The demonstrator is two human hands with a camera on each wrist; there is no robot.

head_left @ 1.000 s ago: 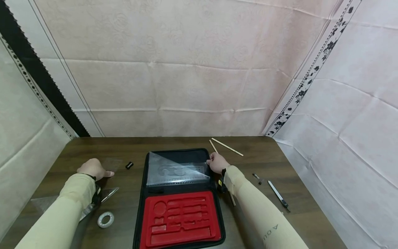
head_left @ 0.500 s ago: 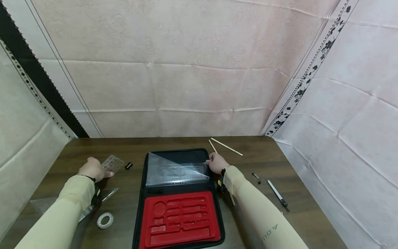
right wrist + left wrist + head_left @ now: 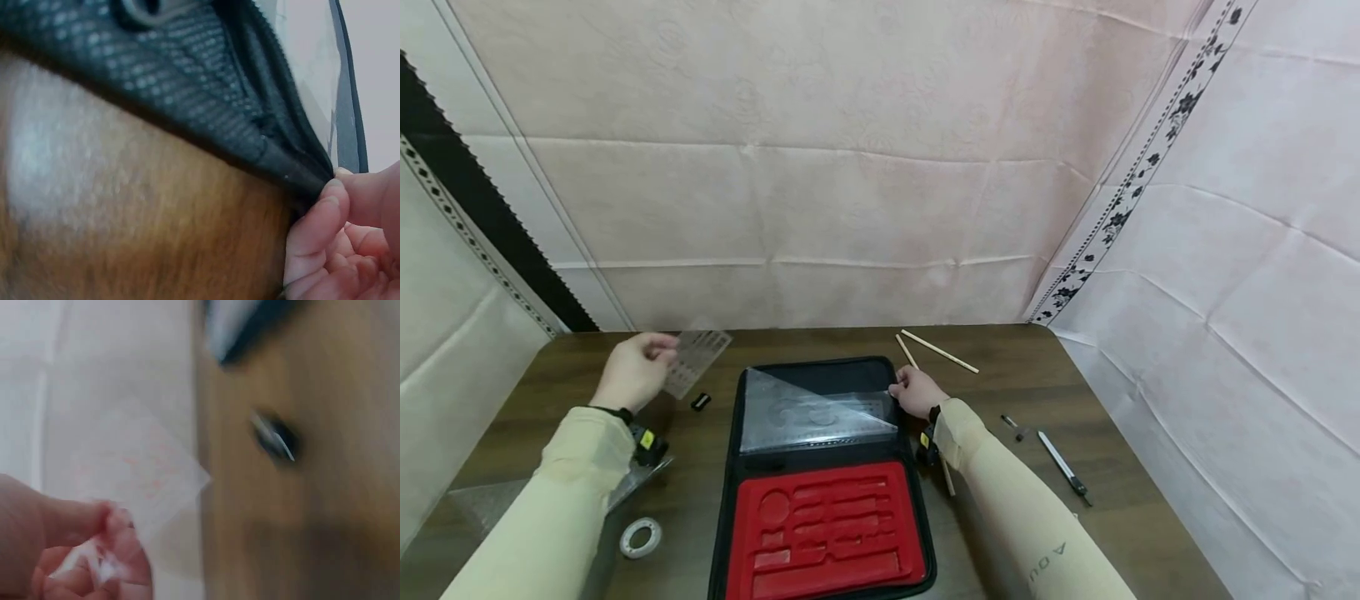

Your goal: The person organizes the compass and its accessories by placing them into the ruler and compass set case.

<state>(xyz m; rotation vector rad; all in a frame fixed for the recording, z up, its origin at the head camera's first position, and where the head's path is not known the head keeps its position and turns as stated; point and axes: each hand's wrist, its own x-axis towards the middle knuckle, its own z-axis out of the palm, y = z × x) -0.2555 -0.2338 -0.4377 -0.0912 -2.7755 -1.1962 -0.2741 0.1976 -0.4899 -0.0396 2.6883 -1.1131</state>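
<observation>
My left hand (image 3: 636, 372) pinches a clear plastic sheet with printed marks (image 3: 697, 360) between thumb and fingers, raised off the table at the far left. In the left wrist view the sheet (image 3: 134, 469) is blurred and shows reddish marks. My right hand (image 3: 350, 244) pinches the edge of a black zip case (image 3: 187, 106) with thumb and forefinger. Lying unfolded, the case has a red moulded tray (image 3: 760, 575) in its near half. A clear set square (image 3: 782, 421) rests in the far half.
A small black piece (image 3: 701, 402) lies left of the case. Nearer stands a white tape roll (image 3: 628, 540), beside clear plastic (image 3: 486, 504) partly under my left arm. Thin wooden sticks (image 3: 942, 351), a compass (image 3: 1062, 465) and a small dark part (image 3: 1011, 423) are on the right.
My left hand has lifted the clear sheet off the table and carried it up and away, slightly right. My right hand keeps its hold on the case edge. The head view has shifted slightly.
</observation>
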